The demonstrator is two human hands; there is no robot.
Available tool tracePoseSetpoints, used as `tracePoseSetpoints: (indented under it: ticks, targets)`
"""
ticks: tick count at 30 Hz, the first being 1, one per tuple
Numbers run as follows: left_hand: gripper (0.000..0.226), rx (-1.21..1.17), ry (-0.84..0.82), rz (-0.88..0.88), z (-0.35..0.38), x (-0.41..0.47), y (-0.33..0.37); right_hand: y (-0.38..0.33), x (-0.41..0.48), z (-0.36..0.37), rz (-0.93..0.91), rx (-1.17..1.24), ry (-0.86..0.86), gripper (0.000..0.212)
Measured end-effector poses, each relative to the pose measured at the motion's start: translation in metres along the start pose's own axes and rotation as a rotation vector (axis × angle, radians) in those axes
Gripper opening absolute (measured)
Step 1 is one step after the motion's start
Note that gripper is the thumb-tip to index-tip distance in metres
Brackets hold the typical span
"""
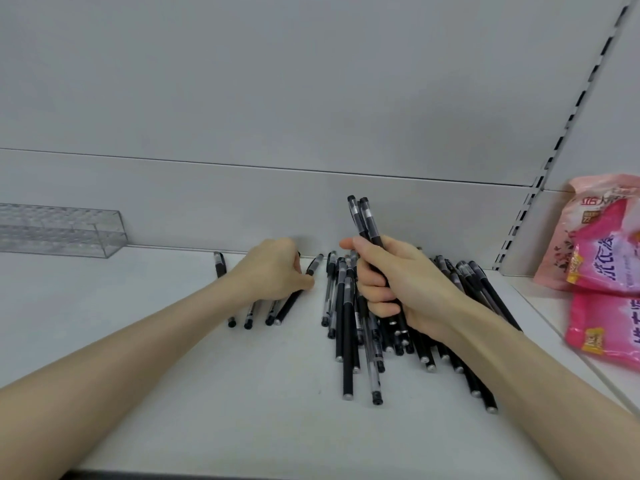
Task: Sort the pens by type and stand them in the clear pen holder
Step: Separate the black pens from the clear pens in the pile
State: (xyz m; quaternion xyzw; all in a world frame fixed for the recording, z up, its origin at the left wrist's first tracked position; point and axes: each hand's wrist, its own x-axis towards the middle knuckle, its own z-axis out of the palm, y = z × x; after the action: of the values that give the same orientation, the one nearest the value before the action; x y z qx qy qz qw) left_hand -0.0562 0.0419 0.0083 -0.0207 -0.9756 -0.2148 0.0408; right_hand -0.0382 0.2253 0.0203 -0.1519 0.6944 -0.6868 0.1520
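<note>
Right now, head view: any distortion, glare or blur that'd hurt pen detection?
Head view: wide-angle bend curves the slotted upright; light is flat, shadows faint under the pen pile; no harsh glare; clear pen holder barely contrasts with the grey wall; pink packs look soft at the edge.

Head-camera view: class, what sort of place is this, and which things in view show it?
Probably a shop display shelf: a white shelf with a slotted upright rail, sealed pink pouches of packaged goods beside it, and a heap of matching black pens near a clear pen holder.
</note>
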Motion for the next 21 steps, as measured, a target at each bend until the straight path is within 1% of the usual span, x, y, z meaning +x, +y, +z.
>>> tracePoseSetpoints:
  ticks: [1, 2, 4, 5, 6, 7, 9, 12, 17, 19, 21]
  targets:
    - [0.029, -0.056, 0.002, 0.002, -0.003, 0.000, 0.001, 0.000, 0.000, -0.001, -0.009, -0.006, 0.008, 0.024]
    - [0.029, -0.167, 0.014, 0.008, -0.007, -0.001, 0.001, 0.001, 0.000, -0.001, -0.023, -0.002, 0.024, 0.025]
    - [0.026, -0.502, 0.021, 0.054, -0.017, -0.007, 0.005, 0.001, 0.002, -0.003, -0.058, 0.045, 0.072, 0.025]
    - [0.026, -0.657, 0.004, 0.102, -0.021, -0.012, 0.008, 0.002, 0.002, -0.003, -0.073, 0.086, 0.092, 0.026]
    - [0.026, -0.750, -0.016, 0.161, -0.024, -0.017, 0.012, 0.002, 0.003, -0.002, -0.086, 0.130, 0.100, 0.026]
    - [0.026, -0.786, -0.029, 0.221, -0.026, -0.022, 0.017, 0.002, 0.004, -0.002, -0.095, 0.172, 0.092, 0.028]
    - [0.022, -0.791, -0.024, 0.299, -0.026, -0.028, 0.028, 0.003, 0.006, -0.001, -0.117, 0.218, 0.048, 0.033]
    - [0.020, -0.795, 0.012, 0.349, -0.019, -0.030, 0.040, 0.002, 0.004, 0.000, -0.159, 0.220, 0.022, 0.035]
    - [0.021, -0.761, 0.063, 0.343, -0.015, -0.027, 0.045, 0.001, -0.001, 0.001, -0.190, 0.226, -0.065, 0.035]
    - [0.020, -0.709, 0.090, 0.343, -0.015, -0.026, 0.045, 0.000, -0.001, 0.001, -0.173, 0.203, -0.032, 0.033]
    - [0.023, -0.642, 0.142, 0.357, -0.013, -0.026, 0.044, -0.001, 0.000, 0.000, -0.140, 0.208, 0.036, 0.029]
